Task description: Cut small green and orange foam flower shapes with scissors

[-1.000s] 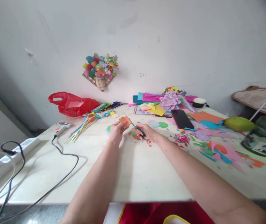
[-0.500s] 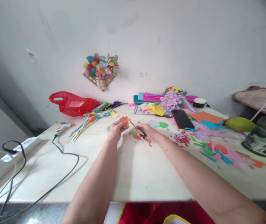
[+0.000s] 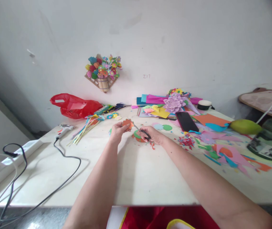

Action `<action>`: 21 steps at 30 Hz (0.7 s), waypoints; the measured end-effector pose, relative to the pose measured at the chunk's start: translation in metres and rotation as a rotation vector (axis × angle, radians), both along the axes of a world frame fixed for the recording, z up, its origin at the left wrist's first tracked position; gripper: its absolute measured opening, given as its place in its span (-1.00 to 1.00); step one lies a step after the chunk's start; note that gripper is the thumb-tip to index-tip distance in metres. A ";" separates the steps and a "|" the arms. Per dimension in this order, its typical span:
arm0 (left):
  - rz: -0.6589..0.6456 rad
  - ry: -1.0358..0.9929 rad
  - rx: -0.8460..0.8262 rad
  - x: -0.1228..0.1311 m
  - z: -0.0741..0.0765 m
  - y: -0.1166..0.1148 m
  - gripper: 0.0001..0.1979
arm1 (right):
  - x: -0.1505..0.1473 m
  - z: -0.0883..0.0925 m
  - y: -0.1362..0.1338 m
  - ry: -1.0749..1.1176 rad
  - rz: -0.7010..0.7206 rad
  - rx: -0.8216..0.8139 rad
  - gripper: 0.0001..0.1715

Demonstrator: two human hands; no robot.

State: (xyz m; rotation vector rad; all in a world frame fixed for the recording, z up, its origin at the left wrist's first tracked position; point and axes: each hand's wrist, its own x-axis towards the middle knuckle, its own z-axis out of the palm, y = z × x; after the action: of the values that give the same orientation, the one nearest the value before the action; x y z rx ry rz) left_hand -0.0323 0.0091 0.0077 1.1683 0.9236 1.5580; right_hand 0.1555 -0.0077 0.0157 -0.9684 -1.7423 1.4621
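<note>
An orange flower-shaped cutout is pinched by the fingers of my left hand. My right hand grips a pair of scissors with dark handles, its blades pointing up and left at the cutout's edge. Whether the blades are parted is too small to tell. Below the scissors lie orange and green pieces with small orange scraps around them. Light-blue and green round pieces rest just beyond my right hand.
A glue gun with its cord, a power strip and a red plastic bag are on the left. A phone, coloured scraps and a glass jar occupy the right. Coloured sheets are stacked by the wall.
The orange cutout has turned slightly in my left hand, with less of it showing past the fingers. The left hand and scissors have shifted only a little.
</note>
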 end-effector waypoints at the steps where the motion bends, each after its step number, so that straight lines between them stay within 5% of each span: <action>1: 0.003 -0.004 0.003 0.001 0.001 -0.001 -0.76 | 0.000 0.001 -0.001 -0.003 -0.003 0.004 -0.67; 5: -0.003 -0.026 0.032 0.003 0.003 -0.002 -0.69 | 0.002 0.002 -0.001 -0.011 -0.001 0.004 -0.68; 12: 0.041 0.020 0.048 0.001 0.003 -0.003 -0.27 | 0.003 0.000 0.001 -0.012 0.018 -0.005 -0.69; 21: 0.026 0.026 0.053 0.001 0.007 -0.007 -0.23 | 0.005 0.003 0.000 -0.014 0.042 -0.017 -0.71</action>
State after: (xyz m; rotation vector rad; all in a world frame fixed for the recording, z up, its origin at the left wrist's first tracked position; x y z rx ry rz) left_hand -0.0313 0.0024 0.0143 1.2208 0.9231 1.5996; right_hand 0.1607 -0.0077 0.0187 -0.9581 -1.7733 1.5023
